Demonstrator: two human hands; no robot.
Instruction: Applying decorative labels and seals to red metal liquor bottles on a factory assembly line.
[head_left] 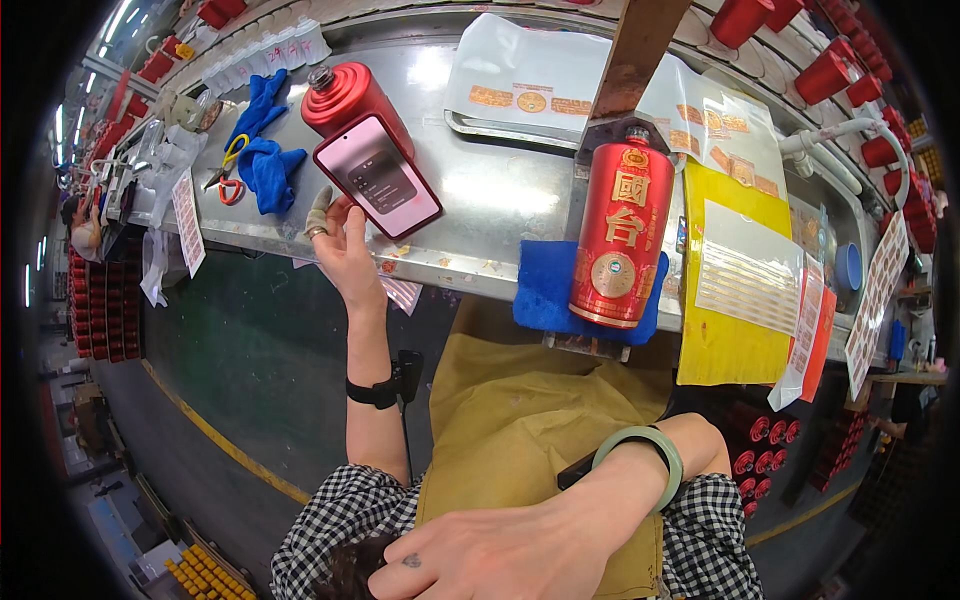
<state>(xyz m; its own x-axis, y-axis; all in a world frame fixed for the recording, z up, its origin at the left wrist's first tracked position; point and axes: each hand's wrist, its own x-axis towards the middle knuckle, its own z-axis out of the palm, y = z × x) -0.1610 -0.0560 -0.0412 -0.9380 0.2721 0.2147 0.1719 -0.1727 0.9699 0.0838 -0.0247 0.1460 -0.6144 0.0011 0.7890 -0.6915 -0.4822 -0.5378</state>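
My left hand [347, 258] is at the front edge of the metal bench, its fingers apart, with a cloth finger cover [320, 212] on one finger. Beside its fingertips, a smartphone [378, 175] with a lit pinkish screen leans against a red bottle [362, 98]; whether the hand touches it is hard to tell. My right hand [490, 555] is raised close at the lower edge, above the brown apron [500, 410], fingers bent leftward and tips hidden. Ahead, another red bottle [622, 235] with gold lettering lies on a stand over a blue cloth [542, 285].
On the bench's left lie blue cloths [268, 172] and yellow-and-red scissors [230, 170]. A wooden post [635, 60] rises behind the lying bottle. Label sheets [745, 265] rest on a yellow board [725, 345] at right. Red bottles [765, 450] are stacked below.
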